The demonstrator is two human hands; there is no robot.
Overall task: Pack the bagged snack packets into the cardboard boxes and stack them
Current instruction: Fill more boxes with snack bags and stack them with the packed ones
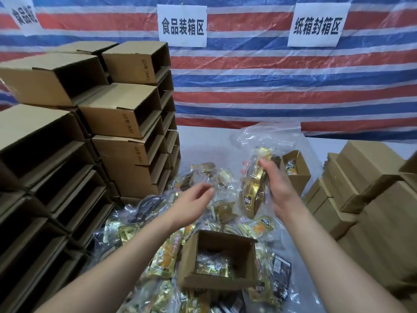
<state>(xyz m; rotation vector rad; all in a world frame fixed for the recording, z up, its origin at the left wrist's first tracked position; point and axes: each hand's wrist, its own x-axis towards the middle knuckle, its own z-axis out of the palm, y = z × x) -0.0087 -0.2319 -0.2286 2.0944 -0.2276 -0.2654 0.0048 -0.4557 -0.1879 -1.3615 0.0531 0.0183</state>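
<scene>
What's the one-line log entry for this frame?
right hand: grips bagged snack packets, lifted | left hand: open, reaching | open box: below, partly filled | phase: packing

left hand: raised, palm turned inward, fingers loosely curved, holding nothing; forearm bare, reaching forward from lower left | right hand: raised higher, thumb up, fingers wrapped round a clear plastic bag of gold foil snack packets; forearm bare, reaching from lower right | hands apart, not touching
</scene>
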